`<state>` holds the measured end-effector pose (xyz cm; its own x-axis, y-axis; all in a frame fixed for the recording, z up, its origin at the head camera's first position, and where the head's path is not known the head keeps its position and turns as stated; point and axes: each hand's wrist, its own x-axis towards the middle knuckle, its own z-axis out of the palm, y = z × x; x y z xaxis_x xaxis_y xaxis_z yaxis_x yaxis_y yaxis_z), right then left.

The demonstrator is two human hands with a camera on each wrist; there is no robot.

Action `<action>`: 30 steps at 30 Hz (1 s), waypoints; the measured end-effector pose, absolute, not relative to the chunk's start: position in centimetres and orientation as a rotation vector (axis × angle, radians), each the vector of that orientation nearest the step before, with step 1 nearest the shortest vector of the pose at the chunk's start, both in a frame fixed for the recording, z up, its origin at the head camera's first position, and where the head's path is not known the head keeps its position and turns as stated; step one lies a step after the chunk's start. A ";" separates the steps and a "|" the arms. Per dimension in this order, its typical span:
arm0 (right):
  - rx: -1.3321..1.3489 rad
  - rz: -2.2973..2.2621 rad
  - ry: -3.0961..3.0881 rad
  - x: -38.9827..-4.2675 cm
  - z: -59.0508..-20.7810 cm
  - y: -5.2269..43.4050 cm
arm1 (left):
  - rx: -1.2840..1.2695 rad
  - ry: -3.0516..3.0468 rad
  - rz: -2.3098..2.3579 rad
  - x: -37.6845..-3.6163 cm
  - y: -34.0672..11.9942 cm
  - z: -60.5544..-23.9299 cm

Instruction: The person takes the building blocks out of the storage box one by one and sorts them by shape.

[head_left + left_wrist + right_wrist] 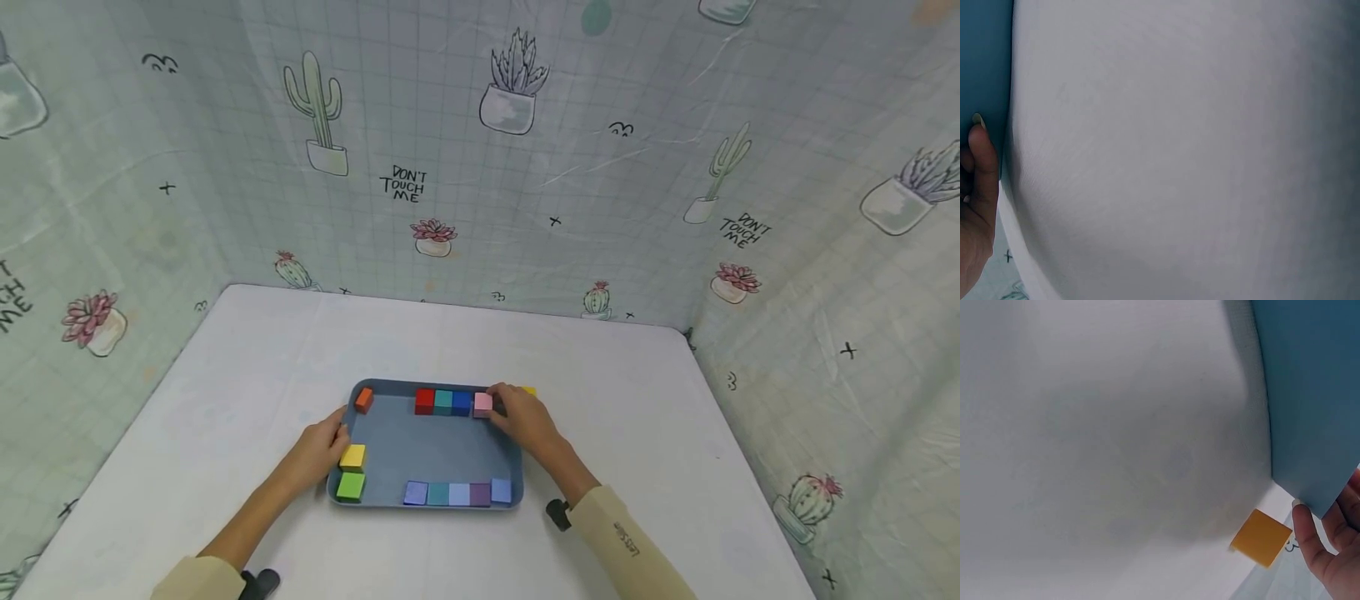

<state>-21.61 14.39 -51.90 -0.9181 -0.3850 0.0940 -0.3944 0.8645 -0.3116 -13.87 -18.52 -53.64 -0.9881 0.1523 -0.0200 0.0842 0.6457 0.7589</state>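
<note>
A blue-grey tray [435, 442] with colored cube blocks along its edges lies on the table. At its left rim, my left hand [321, 450] grips the tray, close to a yellow block [353, 457]. In the left wrist view a fingertip presses the tray's blue side [985, 62]. My right hand [528, 425] reaches over the far right corner, thumb and index finger pinching a pink block [483, 405]. This stands at the end of a row with a red block [424, 402], a teal block [443, 402] and a blue block [461, 404].
Outside the tray, behind my right hand, lies another yellow block [1261, 538]. An orange block [363, 400] sits in the far left corner, a green one [351, 486] in the near left. Several bluish and purple blocks [459, 494] line the near edge. White table [637, 400] surrounds the tray.
</note>
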 end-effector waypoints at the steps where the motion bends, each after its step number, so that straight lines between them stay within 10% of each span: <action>1: 0.627 0.517 -3.006 -21.6 -51.9 14.4 | 0.189 2.764 1.275 -13.8 -18.5 -53.7; 30: 0.621 0.566 -2.973 -21.7 -50.8 15.2 | 0.190 2.775 1.286 -14.0 -18.5 -53.8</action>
